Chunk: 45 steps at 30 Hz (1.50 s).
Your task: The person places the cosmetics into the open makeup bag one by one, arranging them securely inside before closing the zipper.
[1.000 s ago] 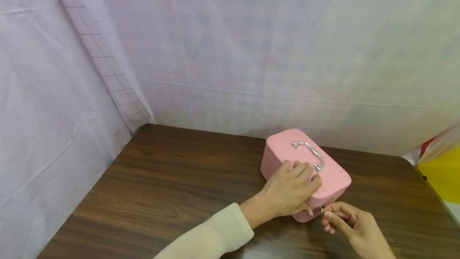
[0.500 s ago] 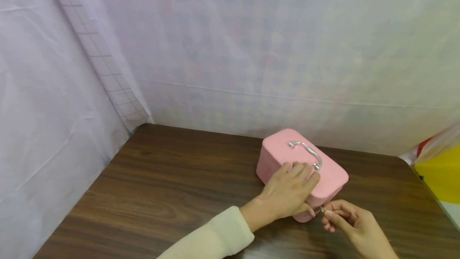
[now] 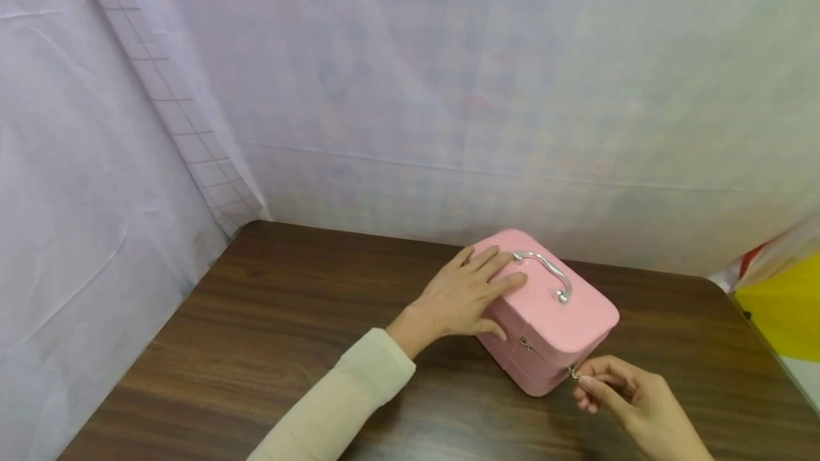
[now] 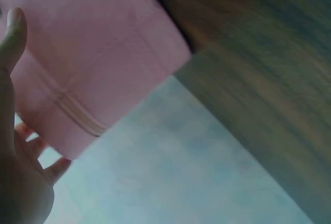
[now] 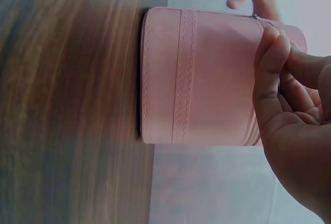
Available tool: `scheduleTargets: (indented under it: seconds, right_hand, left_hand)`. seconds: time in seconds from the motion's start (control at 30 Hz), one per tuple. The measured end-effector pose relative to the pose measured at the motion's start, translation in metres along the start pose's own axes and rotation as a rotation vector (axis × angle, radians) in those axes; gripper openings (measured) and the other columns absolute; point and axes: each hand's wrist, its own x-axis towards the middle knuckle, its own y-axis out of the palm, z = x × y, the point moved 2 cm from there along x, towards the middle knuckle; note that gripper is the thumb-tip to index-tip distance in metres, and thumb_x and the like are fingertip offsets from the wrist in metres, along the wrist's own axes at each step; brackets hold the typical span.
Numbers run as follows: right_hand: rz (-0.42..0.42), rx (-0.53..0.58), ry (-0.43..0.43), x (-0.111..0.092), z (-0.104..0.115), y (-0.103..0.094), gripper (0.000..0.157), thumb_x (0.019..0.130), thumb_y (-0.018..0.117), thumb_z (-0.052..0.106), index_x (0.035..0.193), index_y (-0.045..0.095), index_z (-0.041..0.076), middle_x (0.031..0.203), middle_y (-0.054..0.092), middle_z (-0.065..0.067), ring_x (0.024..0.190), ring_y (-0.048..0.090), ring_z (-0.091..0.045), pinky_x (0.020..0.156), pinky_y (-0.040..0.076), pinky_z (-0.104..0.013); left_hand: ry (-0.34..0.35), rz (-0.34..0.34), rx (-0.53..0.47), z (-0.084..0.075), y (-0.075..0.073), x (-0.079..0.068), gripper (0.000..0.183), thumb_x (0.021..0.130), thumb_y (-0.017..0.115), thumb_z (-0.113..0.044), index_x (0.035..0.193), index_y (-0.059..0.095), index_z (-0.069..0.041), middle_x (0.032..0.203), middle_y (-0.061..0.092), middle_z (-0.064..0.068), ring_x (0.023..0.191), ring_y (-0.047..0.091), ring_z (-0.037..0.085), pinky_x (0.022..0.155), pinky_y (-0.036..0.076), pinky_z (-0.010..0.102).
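Note:
A pink zippered vanity case (image 3: pixel 579 319) stands on the table, a curved silver handle (image 3: pixel 544 267) on its lid. With fingers spread, my left hand (image 3: pixel 456 299) rests on the lid's left edge, thumb down beside the side wall. At the near right corner, my right hand (image 3: pixel 631 397) pinches a small metal zipper pull (image 3: pixel 573 373) between thumb and forefinger. Another zipper pull (image 3: pixel 525 343) shows on the side nearest the left hand. Stitched seams run along the case wall (image 5: pixel 217 79) in the right wrist view, where the right hand's fingers (image 5: pixel 271 58) hide the pinched pull.
The dark wood-grain table (image 3: pixel 288 319) extends left of the case. A pale cloth curtain (image 3: pixel 410 91) hangs behind its far edge, and another white cloth (image 3: pixel 83 162) hangs at left. Something yellow (image 3: pixel 784 304) lies beyond the right edge.
My left hand has slid left and back along the lid, away from the near corner, uncovering the second zipper pull. The right hand keeps its pinch at about the same spot.

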Motion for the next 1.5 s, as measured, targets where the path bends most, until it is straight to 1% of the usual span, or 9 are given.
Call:
scheduleTargets:
  seconds: [0.07,0.23,0.5,0.57,0.8,0.93,1.07,1.37,1.5]
  right_hand:
    - [0.001,0.011,-0.001,0.0,-0.001,0.0,0.009,0.092,0.056,-0.006,0.092,0.062,0.002,0.078,0.066,-0.006,0.065,0.064,-0.017,0.057,0.053,-0.031]
    - [0.003,0.036,-0.029,0.001,-0.001,0.002,0.011,0.091,0.056,-0.009,0.092,0.061,0.0,0.077,0.065,-0.007,0.065,0.063,-0.017,0.056,0.053,-0.03]
    - [-0.01,-0.001,0.015,0.0,-0.001,0.002,0.008,0.091,0.056,-0.007,0.092,0.061,0.0,0.078,0.066,-0.007,0.066,0.064,-0.017,0.057,0.053,-0.03]
    - [-0.026,-0.007,0.007,-0.001,-0.003,-0.001,0.008,0.091,0.056,-0.008,0.093,0.061,-0.002,0.079,0.066,-0.009,0.066,0.064,-0.017,0.057,0.053,-0.03]
    - [-0.106,-0.108,0.036,-0.004,-0.007,-0.013,0.007,0.092,0.058,-0.004,0.094,0.062,0.001,0.078,0.067,-0.009,0.065,0.064,-0.017,0.058,0.053,-0.028]
    - [-0.127,-0.136,0.019,-0.003,-0.008,-0.015,0.007,0.091,0.058,-0.004,0.092,0.062,0.001,0.077,0.066,-0.008,0.064,0.063,-0.017,0.057,0.052,-0.027]
    - [-0.135,-0.14,-0.003,-0.002,-0.008,-0.014,0.008,0.091,0.058,-0.006,0.092,0.062,0.001,0.075,0.066,-0.007,0.063,0.063,-0.015,0.056,0.052,-0.026]
    - [-0.153,-0.167,-0.002,-0.001,-0.005,-0.01,0.008,0.09,0.06,-0.005,0.091,0.063,0.002,0.075,0.066,-0.005,0.061,0.063,-0.015,0.055,0.051,-0.025]
    - [-0.189,-0.197,0.009,-0.002,-0.006,-0.007,0.006,0.089,0.062,-0.004,0.091,0.063,0.001,0.074,0.066,-0.004,0.061,0.063,-0.015,0.055,0.051,-0.023]
  left_hand:
    - [-0.001,-0.004,-0.046,0.003,0.006,-0.002,0.089,0.076,0.048,-0.077,0.15,0.026,-0.033,0.155,0.022,0.001,0.143,0.015,0.023,0.112,0.014,0.047]
    - [-0.034,-0.047,-0.112,0.001,0.017,-0.003,0.088,0.076,0.049,-0.078,0.149,0.028,-0.034,0.156,0.022,0.0,0.144,0.013,0.023,0.11,0.02,0.052]
    - [-0.091,-0.114,-0.047,-0.006,0.023,-0.001,0.088,0.073,0.045,-0.083,0.146,0.035,-0.036,0.151,0.031,0.0,0.14,0.022,0.023,0.107,0.024,0.051]
    - [-0.103,-0.149,-0.03,-0.01,0.023,0.0,0.088,0.072,0.045,-0.085,0.145,0.037,-0.036,0.149,0.034,0.002,0.138,0.026,0.024,0.104,0.026,0.051]
    - [-0.134,-0.341,-0.021,-0.023,0.026,0.001,0.084,0.07,0.046,-0.085,0.133,0.051,-0.029,0.136,0.044,0.01,0.126,0.039,0.03,0.089,0.034,0.053]
    - [-0.142,-0.394,0.014,-0.027,0.026,0.002,0.083,0.071,0.041,-0.086,0.129,0.052,-0.027,0.131,0.047,0.012,0.122,0.042,0.03,0.085,0.036,0.052]
    - [-0.161,-0.382,0.017,-0.03,0.025,0.003,0.081,0.072,0.041,-0.085,0.127,0.051,-0.026,0.128,0.048,0.013,0.122,0.042,0.031,0.083,0.036,0.052]
    - [-0.245,-0.262,0.086,-0.041,0.021,0.003,0.077,0.075,0.04,-0.083,0.129,0.045,-0.028,0.132,0.045,0.014,0.126,0.037,0.033,0.085,0.036,0.057]
    - [-0.261,-0.262,0.083,-0.044,0.021,0.003,0.076,0.076,0.042,-0.081,0.13,0.044,-0.028,0.133,0.044,0.014,0.126,0.036,0.034,0.085,0.037,0.059]
